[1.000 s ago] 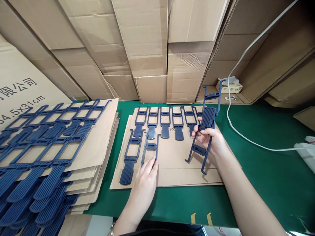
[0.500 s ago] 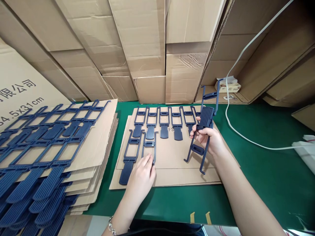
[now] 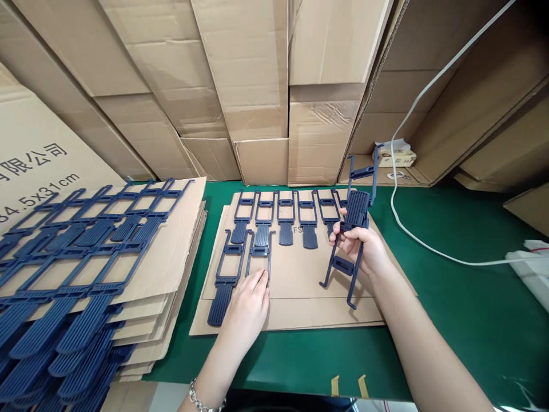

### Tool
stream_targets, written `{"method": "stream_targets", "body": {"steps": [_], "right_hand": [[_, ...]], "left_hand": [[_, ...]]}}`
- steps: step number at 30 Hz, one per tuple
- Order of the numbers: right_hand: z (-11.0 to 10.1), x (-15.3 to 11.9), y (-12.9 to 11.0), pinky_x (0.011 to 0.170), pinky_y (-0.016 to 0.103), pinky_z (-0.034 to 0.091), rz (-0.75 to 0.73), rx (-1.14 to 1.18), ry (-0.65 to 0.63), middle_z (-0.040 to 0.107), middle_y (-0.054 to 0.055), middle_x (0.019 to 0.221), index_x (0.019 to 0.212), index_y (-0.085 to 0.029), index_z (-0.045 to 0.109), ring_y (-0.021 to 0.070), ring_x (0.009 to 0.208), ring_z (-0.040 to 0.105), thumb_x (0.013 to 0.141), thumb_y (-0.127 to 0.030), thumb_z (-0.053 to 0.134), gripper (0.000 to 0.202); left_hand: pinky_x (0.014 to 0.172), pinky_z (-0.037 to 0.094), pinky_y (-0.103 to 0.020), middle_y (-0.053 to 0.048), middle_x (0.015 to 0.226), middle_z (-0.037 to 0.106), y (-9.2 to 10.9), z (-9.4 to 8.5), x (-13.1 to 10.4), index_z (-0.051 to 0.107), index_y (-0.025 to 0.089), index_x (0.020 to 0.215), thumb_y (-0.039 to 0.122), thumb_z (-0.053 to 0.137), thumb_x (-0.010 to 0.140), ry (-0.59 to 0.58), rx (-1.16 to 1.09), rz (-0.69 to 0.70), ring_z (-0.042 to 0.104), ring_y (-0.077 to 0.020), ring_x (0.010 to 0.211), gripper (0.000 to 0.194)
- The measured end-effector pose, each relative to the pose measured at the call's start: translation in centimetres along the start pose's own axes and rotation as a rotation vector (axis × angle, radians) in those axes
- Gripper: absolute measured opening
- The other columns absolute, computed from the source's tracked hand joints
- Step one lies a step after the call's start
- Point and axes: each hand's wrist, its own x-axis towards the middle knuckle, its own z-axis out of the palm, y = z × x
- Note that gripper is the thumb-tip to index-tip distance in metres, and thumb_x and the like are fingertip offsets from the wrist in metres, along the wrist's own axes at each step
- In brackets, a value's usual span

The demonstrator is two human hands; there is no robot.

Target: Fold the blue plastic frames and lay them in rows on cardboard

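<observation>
Head view: right hand (image 3: 359, 249) gripping a small bundle of dark blue plastic frames (image 3: 352, 228), fingers curled round the middle, holding the bundle upright and slightly tilted above the cardboard sheet (image 3: 300, 269). Left hand (image 3: 246, 306) lying palm down on the same sheet, fingers together, fingertips (image 3: 259, 278) touching the lower end of one flat-lying blue frame (image 3: 259, 252). Just left of that hand, lying flat, another blue frame (image 3: 225, 274) with its ribbed tab pointing toward the person. Beyond both hands, lying side by side along the far edge of the sheet, a row of matching frames (image 3: 285, 214). Resting under the sheet, a green desk (image 3: 450, 309). Far to the left of the left hand, sitting in a stack, cardboard layers carrying more blue frames (image 3: 86, 257). Trailing across the desk right of the right hand, a white cable (image 3: 412, 234). Standing behind everything, flattened cardboard boxes (image 3: 257, 86).
</observation>
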Motion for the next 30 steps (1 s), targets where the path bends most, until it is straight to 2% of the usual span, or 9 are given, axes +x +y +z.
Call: {"method": "stream_targets", "body": {"steps": [3, 8, 14, 16, 19, 22, 26, 28, 30], "right_hand": [[0.4, -0.2, 0.0, 0.063, 0.032, 0.043, 0.011, 0.01, -0.015, 0.052, 0.001, 0.074, 0.111, -0.022, 0.044, 0.0177, 0.065, 0.051, 0.052, -0.018, 0.059, 0.061], [1.2, -0.7, 0.1, 0.062, 0.031, 0.041, 0.01, -0.003, -0.097, 0.052, 0.002, 0.076, 0.109, -0.021, 0.046, 0.0176, 0.065, 0.05, 0.055, -0.018, 0.057, 0.054], [2.6, -2.4, 0.4, 0.058, 0.029, 0.039, 0.211, 0.036, -0.462, 0.051, 0.003, 0.077, 0.114, -0.017, 0.046, 0.0162, 0.062, 0.049, 0.057, -0.015, 0.052, 0.057], [3.3, -3.1, 0.8, 0.058, 0.029, 0.039, 0.27, 0.106, -0.589, 0.051, 0.003, 0.076, 0.116, -0.018, 0.043, 0.0157, 0.061, 0.05, 0.058, -0.014, 0.05, 0.059], [4.4, -4.0, 1.8, 0.057, 0.027, 0.041, 0.35, 0.22, -0.732, 0.051, 0.002, 0.073, 0.112, -0.017, 0.044, 0.015, 0.06, 0.051, 0.055, -0.014, 0.048, 0.057], [5.3, -4.6, 3.4, 0.054, 0.025, 0.042, 0.454, 0.265, -0.869, 0.052, 0.003, 0.07, 0.096, -0.012, 0.049, 0.0142, 0.057, 0.052, 0.053, -0.014, 0.049, 0.043], [5.9, -4.9, 5.4, 0.052, 0.021, 0.041, 0.553, 0.138, -0.996, 0.054, 0.005, 0.071, 0.092, -0.011, 0.05, 0.0126, 0.055, 0.052, 0.056, -0.012, 0.056, 0.037], [5.9, -4.9, 5.9, 0.051, 0.019, 0.04, 0.561, 0.073, -0.993, 0.054, 0.004, 0.072, 0.096, -0.011, 0.051, 0.0113, 0.055, 0.051, 0.057, -0.011, 0.056, 0.039], [5.7, -4.7, 6.1, 0.05, 0.019, 0.039, 0.586, 0.085, -1.005, 0.055, 0.004, 0.074, 0.106, -0.011, 0.05, 0.0109, 0.054, 0.051, 0.058, -0.011, 0.055, 0.048]], "left_hand": [[0.096, 0.041, -0.042, -0.01, 0.119, 0.055, 0.6, -1.2, -0.1, 0.06, 0.013, 0.107, 0.019, 0.041, 0.086, 0.17, -0.068, 0.021, 0.048, -0.0237, 0.114, 0.029], [0.1, 0.037, -0.041, -0.008, 0.116, 0.054, 2.5, -5.5, 0.1, 0.058, 0.017, 0.104, 0.006, 0.048, 0.079, 0.493, -0.276, 0.076, 0.046, -0.0226, 0.115, 0.029], [0.093, 0.044, -0.03, -0.004, 0.114, 0.056, 2.8, -8.4, 1.8, 0.061, 0.022, 0.1, 0.012, 0.047, 0.082, 0.505, -0.559, -0.03, 0.052, -0.0171, 0.107, 0.025], [0.093, 0.044, -0.028, -0.003, 0.115, 0.057, 2.6, -8.1, 2.7, 0.063, 0.023, 0.101, 0.02, 0.046, 0.085, 0.486, -0.85, -0.196, 0.051, -0.0166, 0.11, 0.022], [0.091, 0.045, -0.026, -0.007, 0.117, 0.056, 2.7, -7.3, 4.1, 0.061, 0.02, 0.109, 0.035, 0.051, 0.084, 0.324, -1.404, -0.463, 0.05, -0.0177, 0.113, 0.03], [0.075, 0.052, -0.023, -0.012, 0.111, 0.06, 3.2, -6.6, 5.0, 0.06, 0.016, 0.111, 0.041, 0.062, 0.076, 0.178, -1.763, -0.626, 0.06, -0.0169, 0.094, 0.043], [0.033, 0.038, -0.016, -0.006, 0.081, 0.065, 3.5, -6.5, 5.0, 0.062, 0.014, 0.1, 0.034, 0.071, 0.067, 0.261, -1.84, -0.829, 0.057, -0.0118, 0.054, 0.039], [0.032, 0.039, -0.017, -0.003, 0.07, 0.062, 3.1, -6.9, 5.2, 0.062, 0.012, 0.093, 0.026, 0.068, 0.071, 0.339, -1.857, -0.893, 0.057, -0.0127, 0.053, 0.027], [0.045, 0.048, -0.018, -0.003, 0.071, 0.062, 2.2, -7.9, 5.9, 0.062, 0.012, 0.091, 0.021, 0.058, 0.08, 0.488, -1.907, -0.915, 0.061, -0.0124, 0.062, 0.014]]}}
